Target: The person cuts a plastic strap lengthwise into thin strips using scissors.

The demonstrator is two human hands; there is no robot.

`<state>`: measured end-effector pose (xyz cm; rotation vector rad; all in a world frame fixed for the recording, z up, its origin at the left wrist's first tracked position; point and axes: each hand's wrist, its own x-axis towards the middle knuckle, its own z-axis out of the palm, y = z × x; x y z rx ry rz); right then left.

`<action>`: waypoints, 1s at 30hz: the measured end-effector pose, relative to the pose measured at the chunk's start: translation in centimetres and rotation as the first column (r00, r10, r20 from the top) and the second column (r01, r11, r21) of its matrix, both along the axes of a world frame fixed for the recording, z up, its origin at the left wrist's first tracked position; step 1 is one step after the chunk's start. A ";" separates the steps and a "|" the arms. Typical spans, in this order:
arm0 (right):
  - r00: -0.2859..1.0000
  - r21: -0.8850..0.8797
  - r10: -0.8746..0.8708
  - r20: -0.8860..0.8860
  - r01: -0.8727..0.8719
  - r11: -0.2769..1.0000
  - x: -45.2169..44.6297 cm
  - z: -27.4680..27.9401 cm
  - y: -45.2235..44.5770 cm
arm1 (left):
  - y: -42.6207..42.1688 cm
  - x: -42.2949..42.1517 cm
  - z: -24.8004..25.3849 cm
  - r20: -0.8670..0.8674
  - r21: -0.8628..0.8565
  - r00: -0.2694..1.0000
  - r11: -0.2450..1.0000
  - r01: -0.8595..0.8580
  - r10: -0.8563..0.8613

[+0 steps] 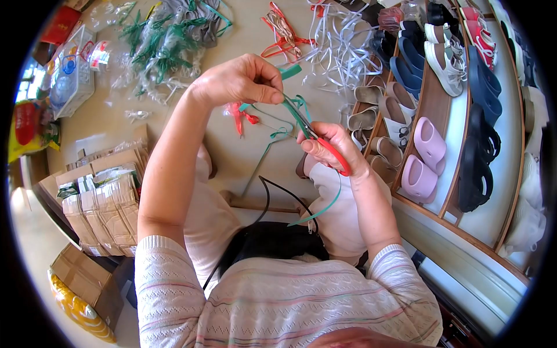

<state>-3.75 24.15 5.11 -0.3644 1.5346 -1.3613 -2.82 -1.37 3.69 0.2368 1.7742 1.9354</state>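
Observation:
My left hand point(246, 80) is closed in a pinch on a green ribbon point(291, 71), whose short end sticks out past the fingertips. Red-handled scissors point(334, 155) are gripped in my right hand point(336, 142), with their blades pointing up toward my left fingers. The ribbon runs down along the blades, and I cannot tell whether it lies between them. A thin green length point(325, 210) hangs below my right hand toward the black bag point(278, 240) on my lap. More green ribbon point(280, 133) and a red knotted piece point(238, 119) are on the floor ahead.
Piles of green and clear ribbon point(159, 58), red ribbon point(282, 35) and white ribbon point(342, 43) spread across the floor. A wooden shoe rack point(432, 87) with several sandals stands at right. At left are cardboard boxes point(104, 211) and a white basket point(75, 87).

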 end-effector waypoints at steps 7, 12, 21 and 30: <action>0.999 -0.090 0.017 -0.050 -0.022 0.996 0.1 0.1 -0.3 | -0.3 0.0 0.0 0.091 0.005 0.995 1.000 0.026 -0.026; 0.991 -0.085 0.016 -0.131 -0.028 0.996 0.2 -0.4 -0.3 | -0.1 0.0 0.4 0.027 -0.021 0.999 0.999 0.024 -0.023; 0.996 -0.044 0.013 -0.084 -0.016 0.999 0.0 -1.4 0.3 | -0.3 0.2 0.6 -0.022 0.022 0.997 0.997 -0.077 0.077; 0.998 -0.078 -0.036 -0.053 0.032 0.996 -0.2 -1.4 0.2 | 0.0 0.0 0.0 0.011 0.081 0.997 0.994 -0.076 0.075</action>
